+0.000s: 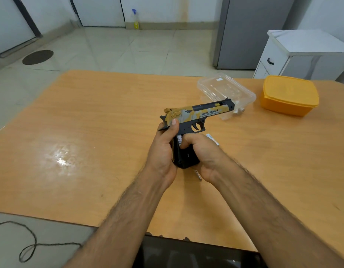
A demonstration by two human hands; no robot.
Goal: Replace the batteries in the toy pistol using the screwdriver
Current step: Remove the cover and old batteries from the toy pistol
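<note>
Over the orange table point(70, 132) at frame centre, both hands clasp the toy pistol point(196, 117): left hand point(163, 151) should steady it while right hand point(200, 151) works the grip's cover evenly.

A lidded orange plastic container point(289, 94) sits on the far right of the glossy wooden table point(90, 132). On the pale tiled floor, a round dark floor mat point(38, 57) lies far left. A yellow spray bottle with a blue nozzle point(136, 19) stands against the back wall. A white cabinet with a black handle point(302, 53) stands beside a grey refrigerator point(250, 31). A thin black cord point(29, 246) loops on the floor, near left.
</note>
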